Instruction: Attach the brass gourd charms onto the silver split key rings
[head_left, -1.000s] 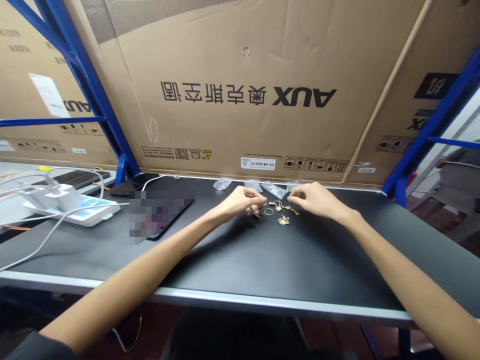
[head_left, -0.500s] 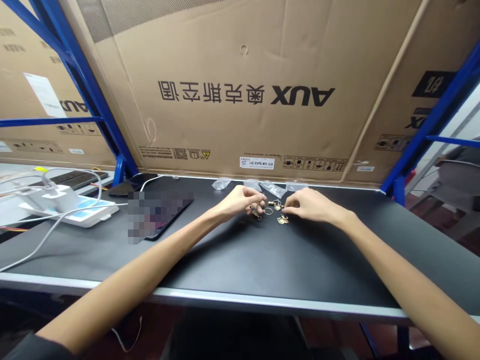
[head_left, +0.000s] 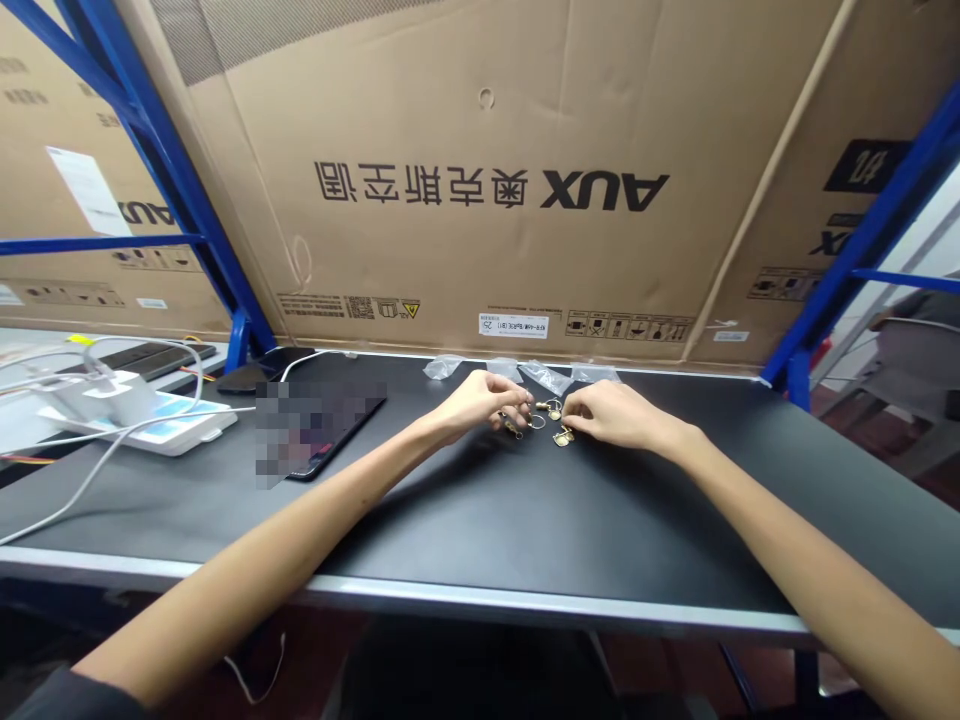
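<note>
Left hand (head_left: pixel 480 402) at the far middle of the black desk (head_left: pixel 525 520), grip pinched on a small gold piece (head_left: pixel 514 428) that hangs just under the fingertips. Right hand (head_left: pixel 611 413) is close beside it, fingers curled with the tips down by a gold charm (head_left: pixel 562 436) lying on the desk; grip too small to read, cannot tell if it clamps anything. A thin ring (head_left: pixel 537 422) lies flat between the hands, another gold bit (head_left: pixel 553 407) just behind it. Clear plastic bags (head_left: pixel 550 378) lie behind the hands, at the foot of the big cardboard box (head_left: pixel 480 180). A blurred tablet (head_left: pixel 319 425) lies well to the left.
</note>
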